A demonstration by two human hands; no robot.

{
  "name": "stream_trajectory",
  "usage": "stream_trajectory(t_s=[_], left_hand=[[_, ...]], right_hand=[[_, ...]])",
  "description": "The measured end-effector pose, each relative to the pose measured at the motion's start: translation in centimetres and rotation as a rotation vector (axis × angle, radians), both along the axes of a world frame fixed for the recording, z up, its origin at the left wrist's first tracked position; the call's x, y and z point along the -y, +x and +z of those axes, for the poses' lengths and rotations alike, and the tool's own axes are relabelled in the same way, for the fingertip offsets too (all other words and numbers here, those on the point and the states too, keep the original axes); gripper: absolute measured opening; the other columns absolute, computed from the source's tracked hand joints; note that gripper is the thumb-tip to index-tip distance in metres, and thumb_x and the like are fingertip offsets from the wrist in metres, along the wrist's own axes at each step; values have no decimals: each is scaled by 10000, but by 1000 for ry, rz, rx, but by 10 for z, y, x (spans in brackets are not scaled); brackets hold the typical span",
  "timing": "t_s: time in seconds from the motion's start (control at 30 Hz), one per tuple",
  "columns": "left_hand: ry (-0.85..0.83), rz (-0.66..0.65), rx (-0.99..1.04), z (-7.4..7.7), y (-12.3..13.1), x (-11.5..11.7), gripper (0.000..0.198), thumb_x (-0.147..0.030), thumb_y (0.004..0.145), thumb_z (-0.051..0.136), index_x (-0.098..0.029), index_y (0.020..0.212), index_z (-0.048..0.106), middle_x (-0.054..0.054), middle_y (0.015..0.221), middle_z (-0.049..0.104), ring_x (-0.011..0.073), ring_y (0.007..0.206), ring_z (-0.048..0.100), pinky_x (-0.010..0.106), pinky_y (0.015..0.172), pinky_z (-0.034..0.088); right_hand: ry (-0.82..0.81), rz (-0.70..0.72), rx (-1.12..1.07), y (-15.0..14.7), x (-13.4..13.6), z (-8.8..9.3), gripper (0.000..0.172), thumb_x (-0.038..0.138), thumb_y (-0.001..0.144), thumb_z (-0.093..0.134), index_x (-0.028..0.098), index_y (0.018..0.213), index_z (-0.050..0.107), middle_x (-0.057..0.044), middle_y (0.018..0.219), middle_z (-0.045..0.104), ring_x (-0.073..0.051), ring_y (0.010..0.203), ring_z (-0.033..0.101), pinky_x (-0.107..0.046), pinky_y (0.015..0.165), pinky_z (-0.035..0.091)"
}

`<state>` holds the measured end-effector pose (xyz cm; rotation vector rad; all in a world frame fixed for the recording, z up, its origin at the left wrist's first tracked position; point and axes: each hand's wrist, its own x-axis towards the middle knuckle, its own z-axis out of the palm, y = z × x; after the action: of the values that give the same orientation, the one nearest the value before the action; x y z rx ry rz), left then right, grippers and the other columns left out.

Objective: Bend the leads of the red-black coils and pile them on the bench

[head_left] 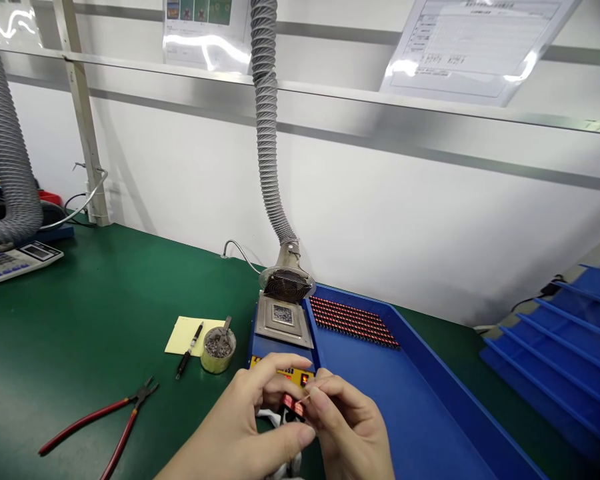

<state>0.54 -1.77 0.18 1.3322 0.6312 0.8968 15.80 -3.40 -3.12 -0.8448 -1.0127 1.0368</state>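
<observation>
Between the thumb and fingers of my left hand (253,413) is a small red-and-black coil part (291,405). The thumb and forefinger of my right hand (347,417) are pinched together on a thin wire (306,398) at the part's right side. Both hands are close together in front of a solder pot (285,320). This blue machine has a metal top plate, a shiny square opening and a yellow front panel with a lit red switch. Something white (270,417) shows below the part; what it is I cannot make out.
A blue tray (380,400) at right holds rows of red-and-black parts (355,322). A fume hose (267,127) hangs over the pot. Left lie red-handled pliers (137,400), a pen (190,350), yellow paper (183,333) and a tin of grey bits (218,357). Blue racks (570,347) stand far right.
</observation>
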Motion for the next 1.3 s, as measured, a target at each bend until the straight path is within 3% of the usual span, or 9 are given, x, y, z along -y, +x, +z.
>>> stream_trajectory(t_s=[0.13, 0.27, 0.47, 0.77, 1.07, 1.3], left_hand=[[-15, -33, 58, 0, 2, -1, 445, -189, 772, 674, -205, 1205, 572, 30, 939, 681, 184, 895, 616, 302, 848, 441], [86, -55, 100, -3, 3, -5, 292, -296, 855, 589, -181, 1123, 585, 4, 809, 595, 161, 771, 557, 275, 715, 421], [187, 88, -144, -3, 1, -7, 130, -301, 901, 533, -196, 861, 599, -4, 826, 579, 166, 805, 520, 270, 728, 368], [231, 85, -137, -1, 1, -8, 140, -265, 895, 525, -189, 793, 584, -13, 762, 575, 152, 743, 507, 264, 697, 353], [119, 54, 8, -2, 5, -8, 177, -310, 880, 582, -174, 766, 586, -5, 738, 580, 148, 735, 520, 259, 697, 375], [154, 139, 11, -2, 6, -8, 188, -333, 862, 573, -179, 754, 577, -15, 696, 546, 144, 682, 490, 249, 646, 379]], right_hand=[[-27, -66, -59, -5, 2, 3, 249, 389, 743, 805, 204, 619, 696, 20, 595, 546, -103, 577, 483, -205, 574, 430], [126, -128, 172, -4, 2, -1, 240, 370, 837, 718, 217, 653, 715, 7, 575, 557, -124, 586, 500, -222, 599, 442], [236, -250, 333, -2, 4, -2, 139, 279, 831, 720, 223, 704, 736, -12, 604, 594, -143, 575, 528, -235, 544, 431], [231, -208, 324, 0, 3, -2, 95, 271, 822, 735, 248, 729, 740, -4, 622, 616, -138, 591, 557, -222, 558, 457], [219, -117, 183, 1, 1, -8, 110, 331, 812, 755, 263, 726, 752, 15, 593, 567, -116, 572, 502, -220, 566, 438], [269, -181, 385, -5, 4, 1, 157, 230, 844, 696, 235, 687, 702, 7, 596, 577, -139, 573, 526, -249, 555, 423]])
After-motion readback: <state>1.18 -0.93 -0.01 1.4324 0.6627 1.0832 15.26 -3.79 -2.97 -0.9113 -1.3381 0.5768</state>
